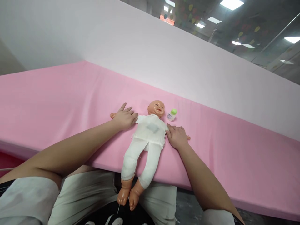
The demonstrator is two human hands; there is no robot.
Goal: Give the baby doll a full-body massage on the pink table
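Observation:
A baby doll (147,137) in a white top and white trousers lies on its back on a pink mattress (70,103), bare feet hanging over the near edge. My left hand (124,118) rests on the doll's arm at its left side, fingers spread flat. Over the doll's other arm lies my right hand (177,137), at the hem of the white top; whether either hand grips is not visible. A small white bottle with a green cap (172,114) lies beside the doll's head.
A white padded wall (164,53) rises behind the mattress. My knees in light trousers (93,193) are below the mattress edge. Ceiling lights and glass panels show at the upper right.

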